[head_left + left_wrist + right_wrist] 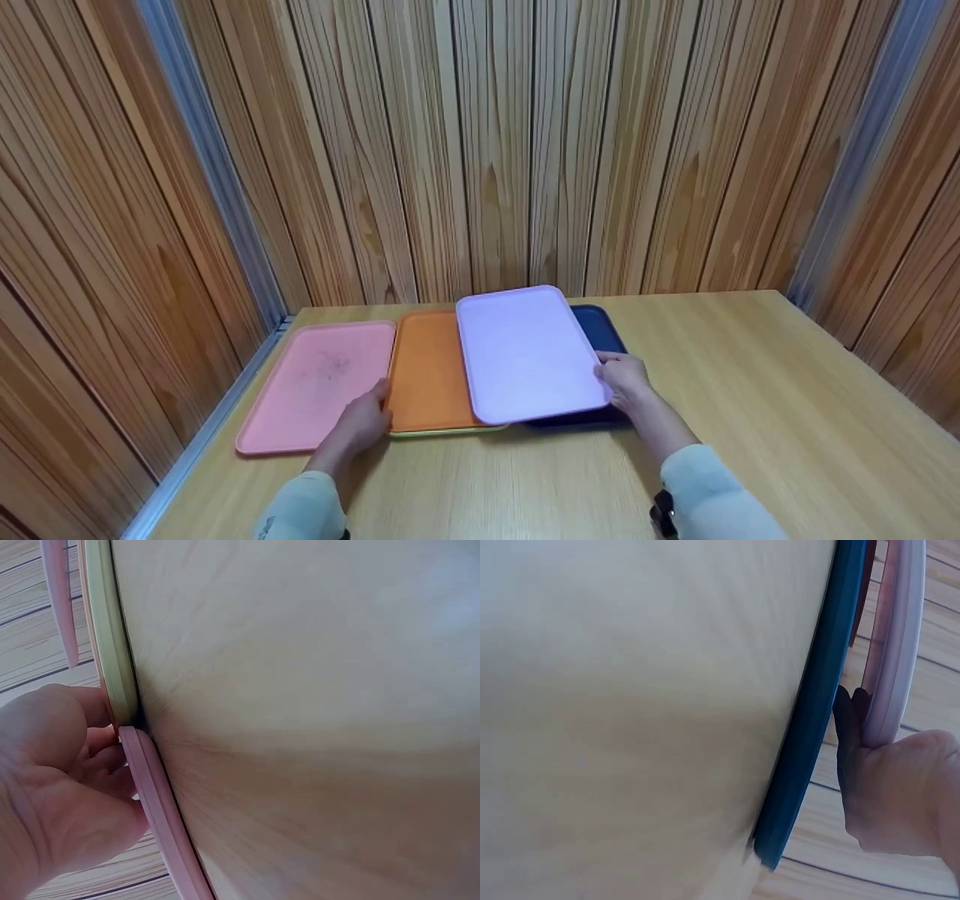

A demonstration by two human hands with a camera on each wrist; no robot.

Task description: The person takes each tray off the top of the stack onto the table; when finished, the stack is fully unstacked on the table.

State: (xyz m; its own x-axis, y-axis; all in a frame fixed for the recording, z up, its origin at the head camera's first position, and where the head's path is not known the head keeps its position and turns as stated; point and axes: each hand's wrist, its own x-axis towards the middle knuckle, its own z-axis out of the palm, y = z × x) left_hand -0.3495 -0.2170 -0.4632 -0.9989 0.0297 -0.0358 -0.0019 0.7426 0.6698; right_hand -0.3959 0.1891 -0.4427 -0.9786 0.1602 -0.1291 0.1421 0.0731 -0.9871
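Five trays: one pink tray point(315, 390) at frame left; one orange tray point(427, 371) over one yellow-green tray point(116, 637), centre; one navy tray point(598, 330), right of centre, partly behind one purple tray point(532, 356). The right hand point(626, 379) grasps the purple tray's right edge, raised; the left hand point(364, 420) touches the orange tray's left edge, grip unclear.

Far left on the table point(750, 405), one end tray point(300, 397)! Just right of it, an upper middle tray point(427, 375) on a lower middle tray point(112, 637). Further right, a right-end tray point(596, 330). And up above, partly across both places, the raised tray point(529, 352), right hand point(625, 379) at its right edge! Left hand point(362, 421) between end tray and middle pair. Behind everything, the wall point(495, 150).
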